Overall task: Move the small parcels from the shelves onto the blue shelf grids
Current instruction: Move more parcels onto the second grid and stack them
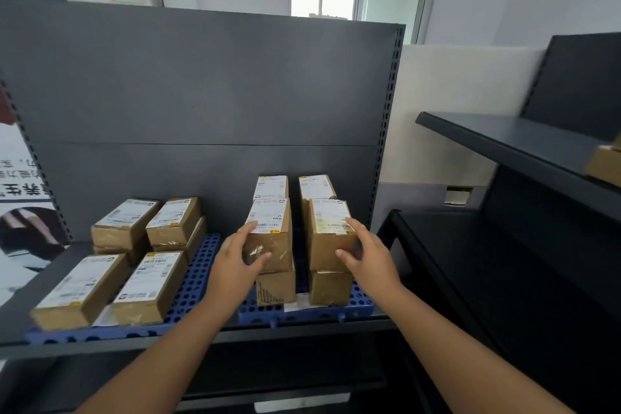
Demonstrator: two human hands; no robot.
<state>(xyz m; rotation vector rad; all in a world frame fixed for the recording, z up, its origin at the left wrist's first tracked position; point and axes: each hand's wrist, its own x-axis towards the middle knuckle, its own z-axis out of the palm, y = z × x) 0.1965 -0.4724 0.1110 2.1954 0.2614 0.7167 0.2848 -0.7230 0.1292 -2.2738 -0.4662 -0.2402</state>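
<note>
Two blue grids lay side by side on the grey shelf (20, 319), and the right grid (364, 304) served as the landmark for everything else.

On the right grid stood four stacks of small brown parcels, two at the front and two behind. The left hand (235, 264) gripped the top parcel of the front-left stack, parcel A (270, 239), with fingers on its label edge and thumb against its taped front face. Parcel A sat on a lower box (276, 289) on the grid. The right hand (368, 255) grasped parcel B (329, 239), the top one of the front-right stack, with fingers over its label corner and thumb pressed on its front. Parcel B rested on another box (329, 289). Behind these, toward the grey back panel (201, 84), stood two more stacks, their top labels showing (271, 186) (316, 186).

Just left of the right grid lay the left grid (195, 282), touching it or nearly so. It carried four more groups of parcels: two single ones at the front (80, 292) (148, 289) and two stacked pairs behind them (124, 222) (174, 220).

Well to the right of the right grid stood a dark shelf unit (504, 141), and on its upper board a brown parcel (605, 165) showed partly at the frame edge.
</note>
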